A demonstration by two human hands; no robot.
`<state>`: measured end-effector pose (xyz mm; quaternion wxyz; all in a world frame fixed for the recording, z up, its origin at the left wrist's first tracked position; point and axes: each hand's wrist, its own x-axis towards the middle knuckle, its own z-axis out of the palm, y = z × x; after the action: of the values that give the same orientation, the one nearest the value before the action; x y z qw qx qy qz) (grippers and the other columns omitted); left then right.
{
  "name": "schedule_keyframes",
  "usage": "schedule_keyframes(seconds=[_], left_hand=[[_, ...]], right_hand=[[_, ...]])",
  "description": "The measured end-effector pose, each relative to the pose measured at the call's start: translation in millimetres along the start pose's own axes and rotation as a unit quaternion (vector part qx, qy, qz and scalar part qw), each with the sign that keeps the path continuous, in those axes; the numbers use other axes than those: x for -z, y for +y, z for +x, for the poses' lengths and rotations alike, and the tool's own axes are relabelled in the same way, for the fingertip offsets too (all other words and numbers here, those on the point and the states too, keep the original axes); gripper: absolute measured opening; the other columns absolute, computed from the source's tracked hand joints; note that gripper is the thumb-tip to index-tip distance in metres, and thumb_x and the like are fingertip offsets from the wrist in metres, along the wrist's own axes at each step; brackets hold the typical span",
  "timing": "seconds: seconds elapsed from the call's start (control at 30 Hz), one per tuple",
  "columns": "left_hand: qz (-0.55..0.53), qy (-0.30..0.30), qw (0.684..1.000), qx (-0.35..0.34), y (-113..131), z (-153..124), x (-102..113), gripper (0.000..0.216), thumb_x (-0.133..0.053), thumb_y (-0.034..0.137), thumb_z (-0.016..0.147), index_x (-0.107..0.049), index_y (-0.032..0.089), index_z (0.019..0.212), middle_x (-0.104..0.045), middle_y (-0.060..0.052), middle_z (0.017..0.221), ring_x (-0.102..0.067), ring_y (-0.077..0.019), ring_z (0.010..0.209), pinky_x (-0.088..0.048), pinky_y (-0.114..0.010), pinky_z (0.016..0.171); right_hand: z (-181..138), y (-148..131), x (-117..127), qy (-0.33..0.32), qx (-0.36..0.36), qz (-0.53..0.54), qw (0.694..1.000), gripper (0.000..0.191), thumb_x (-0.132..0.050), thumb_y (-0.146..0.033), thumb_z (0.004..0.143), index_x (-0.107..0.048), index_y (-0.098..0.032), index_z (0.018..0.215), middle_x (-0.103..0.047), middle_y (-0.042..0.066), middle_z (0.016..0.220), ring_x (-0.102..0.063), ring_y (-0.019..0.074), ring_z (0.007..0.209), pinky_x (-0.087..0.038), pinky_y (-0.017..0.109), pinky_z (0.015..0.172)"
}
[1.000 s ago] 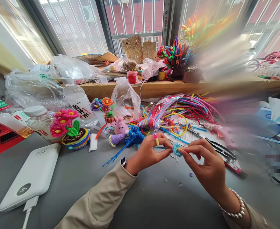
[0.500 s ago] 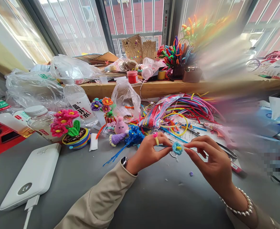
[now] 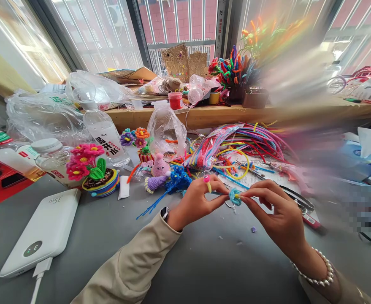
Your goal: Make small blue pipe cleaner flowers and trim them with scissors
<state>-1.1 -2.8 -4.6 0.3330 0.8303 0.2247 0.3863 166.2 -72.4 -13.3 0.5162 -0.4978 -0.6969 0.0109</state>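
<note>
Between my two hands is a small light-blue pipe-cleaner flower (image 3: 234, 196) with a yellow centre. My left hand (image 3: 201, 198) pinches it from the left with thumb and forefinger; a pink-and-yellow ring sits on one finger. From the right, my right hand (image 3: 277, 211) closes thumb and forefinger on the flower's edge, near the yellow centre. Just left of my left hand lies a bunch of dark-blue pipe-cleaner flowers (image 3: 178, 179), stems toward me. Beyond my hands are loose pipe cleaners (image 3: 236, 169) in several colours.
A white power bank (image 3: 42, 232) with a cable lies at the left. Behind it stand a potted pink flower (image 3: 99, 183), a water bottle (image 3: 104, 135) and a jar (image 3: 50, 162). A pink crocheted figure (image 3: 160, 166) sits mid-table. Scissors (image 3: 302, 202) lie beyond my right hand.
The light-blue flower has turned, so its yellow centre now faces more to the right. My right fingers have shifted slightly left, closer to that centre.
</note>
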Motion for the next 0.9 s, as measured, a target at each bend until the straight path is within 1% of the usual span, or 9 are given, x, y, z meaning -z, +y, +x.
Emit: schedule_keyframes(seconds=[0.2,0.43,0.9], left_hand=[[-0.002,-0.002,1.000,-0.005,-1.7,-0.7,-0.3,0.009,-0.057,0.022,0.073,-0.062,0.015,0.070,-0.061,-0.004,0.070,-0.056,-0.0124,0.071,-0.045,-0.025,0.069],[-0.008,-0.001,1.000,0.001,0.3,-0.5,0.0,0.009,-0.057,0.022,0.073,-0.061,0.015,0.068,-0.060,-0.004,0.070,-0.056,-0.0121,0.069,-0.045,-0.024,0.067],[-0.029,-0.001,1.000,0.011,0.1,0.0,-1.1,0.009,-0.058,0.022,0.072,-0.061,0.014,0.068,-0.060,-0.004,0.070,-0.055,-0.0117,0.068,-0.045,-0.024,0.066]], right_hand=[[-0.3,0.0,-1.8,-0.006,0.006,0.013,1.000,0.004,-0.059,-0.017,0.076,-0.060,-0.020,0.076,-0.054,0.002,0.071,-0.049,0.0125,0.061,-0.039,0.025,0.049],[0.1,-1.8,-1.8,-0.007,0.005,0.013,1.000,0.004,-0.059,-0.016,0.076,-0.060,-0.019,0.076,-0.053,0.002,0.071,-0.047,0.0115,0.060,-0.037,0.024,0.046],[-1.1,-2.0,-0.7,-0.010,0.007,0.028,1.000,0.007,-0.058,-0.012,0.076,-0.059,-0.018,0.078,-0.053,0.002,0.071,-0.047,0.0108,0.061,-0.037,0.023,0.047]])
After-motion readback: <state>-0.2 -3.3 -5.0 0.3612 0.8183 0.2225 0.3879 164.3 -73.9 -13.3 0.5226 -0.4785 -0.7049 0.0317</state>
